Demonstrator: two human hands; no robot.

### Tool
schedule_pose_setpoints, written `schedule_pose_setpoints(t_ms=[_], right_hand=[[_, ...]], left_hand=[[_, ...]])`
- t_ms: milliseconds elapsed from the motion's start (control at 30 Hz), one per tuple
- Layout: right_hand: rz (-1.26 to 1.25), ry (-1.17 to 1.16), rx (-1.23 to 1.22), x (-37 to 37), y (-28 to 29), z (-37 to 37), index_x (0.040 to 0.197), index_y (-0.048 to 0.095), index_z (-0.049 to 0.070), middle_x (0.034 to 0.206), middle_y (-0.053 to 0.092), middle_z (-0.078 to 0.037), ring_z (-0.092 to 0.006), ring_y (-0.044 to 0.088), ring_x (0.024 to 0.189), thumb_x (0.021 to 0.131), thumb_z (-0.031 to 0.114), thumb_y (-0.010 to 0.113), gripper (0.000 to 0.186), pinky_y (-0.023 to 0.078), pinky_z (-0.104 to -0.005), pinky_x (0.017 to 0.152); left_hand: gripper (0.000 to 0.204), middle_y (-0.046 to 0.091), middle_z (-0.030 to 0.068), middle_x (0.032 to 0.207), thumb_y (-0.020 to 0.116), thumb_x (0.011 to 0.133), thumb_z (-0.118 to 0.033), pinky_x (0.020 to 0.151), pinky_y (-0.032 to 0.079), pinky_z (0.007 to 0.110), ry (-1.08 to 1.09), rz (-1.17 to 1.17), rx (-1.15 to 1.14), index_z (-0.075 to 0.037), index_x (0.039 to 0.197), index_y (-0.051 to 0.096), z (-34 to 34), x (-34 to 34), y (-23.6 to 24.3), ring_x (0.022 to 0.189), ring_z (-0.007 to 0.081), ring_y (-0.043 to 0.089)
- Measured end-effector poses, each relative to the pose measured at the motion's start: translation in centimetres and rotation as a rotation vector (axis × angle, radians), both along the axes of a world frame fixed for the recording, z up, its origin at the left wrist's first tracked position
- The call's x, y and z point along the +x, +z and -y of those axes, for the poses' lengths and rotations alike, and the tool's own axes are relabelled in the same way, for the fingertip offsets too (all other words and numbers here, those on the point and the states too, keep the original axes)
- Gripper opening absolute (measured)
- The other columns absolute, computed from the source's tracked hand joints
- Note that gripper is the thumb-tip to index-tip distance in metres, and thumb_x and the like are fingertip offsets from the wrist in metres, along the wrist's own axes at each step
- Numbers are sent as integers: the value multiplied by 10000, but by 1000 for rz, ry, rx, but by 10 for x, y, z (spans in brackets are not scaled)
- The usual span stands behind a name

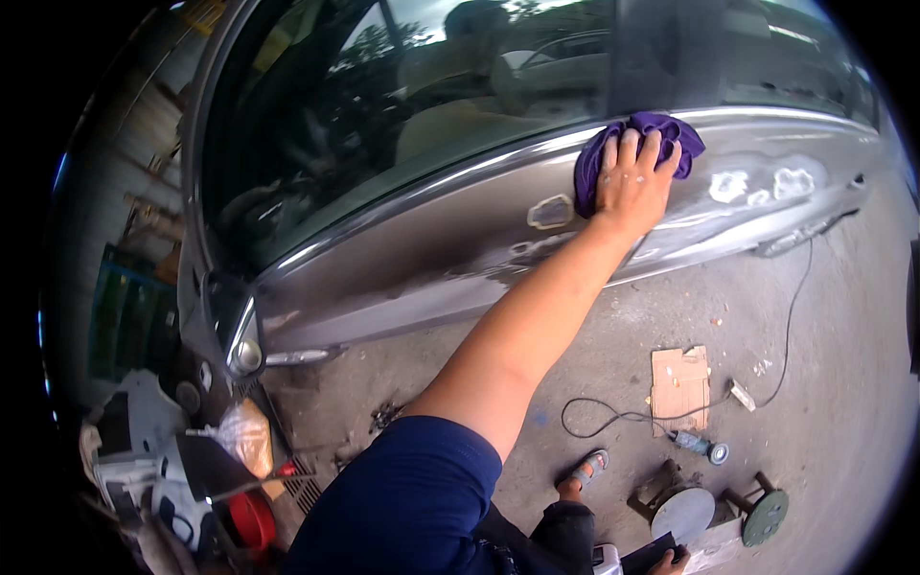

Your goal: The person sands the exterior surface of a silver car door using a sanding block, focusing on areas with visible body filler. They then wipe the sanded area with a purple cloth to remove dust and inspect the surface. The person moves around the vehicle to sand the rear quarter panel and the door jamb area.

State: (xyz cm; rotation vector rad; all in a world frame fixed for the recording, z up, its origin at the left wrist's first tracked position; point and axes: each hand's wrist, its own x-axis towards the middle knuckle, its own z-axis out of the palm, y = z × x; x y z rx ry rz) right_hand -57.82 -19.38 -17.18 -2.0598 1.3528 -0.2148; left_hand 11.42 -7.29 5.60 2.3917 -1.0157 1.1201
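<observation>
My left arm reaches up across the grey car door (402, 278). Just below the window line, my left hand (634, 187) presses a bunched purple cloth (586, 177) against the panel, fingers bent over it. Pale sanded patches (728, 186) mark the door right of the cloth, and another ringed patch (550, 212) lies to its left. At the bottom edge, my right hand (669, 563) is partly cut off, its fingers closed on a dark flat piece (644, 558). I cannot make out what kind of thing that is.
Below the car, an angle grinder (702, 447) with a trailing cord lies beside flat cardboard (680, 383) on the concrete. Two round-topped stools (683, 513) stand at lower right. A red bucket (252, 517), a plastic bag (251, 436) and clutter fill the lower left. The side mirror (235, 326) sticks out.
</observation>
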Motion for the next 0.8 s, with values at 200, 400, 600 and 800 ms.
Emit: schedule_pose_setpoints(t_ms=[200,400,600,800], right_hand=[[-171,210,-20,16,8,-26,1193,567,-74,1145,617,-265,-405,584,1051,914,361,590,517,451,-467,958],[-144,292,-143,71,0,-89,1020,596,-25,897,652,-235,-426,619,840,783,115,550,279,487,-476,789],[-18,379,43,141,36,-191,1057,604,-15,943,669,-224,-372,662,866,811,108,572,277,515,-412,781],[26,437,97,164,53,-245,1075,585,4,945,662,-221,-372,663,889,824,103,590,270,512,-416,807]], left_hand=[[558,486,117,1263,724,749,-341,1004,338,574,339,32,-36,-203,1275,598,-243,-48,-22,1147,375,416],[638,388,238,1383,643,833,-359,1070,259,602,684,-34,-24,-111,1394,465,-538,-93,-88,1290,488,305],[709,285,409,1425,402,994,-454,1119,192,567,1044,-273,-282,82,1444,289,-702,-120,-178,1340,544,250],[690,48,428,1483,450,989,-388,1131,172,523,858,-75,-465,90,1453,270,-561,-99,-173,1379,539,141]])
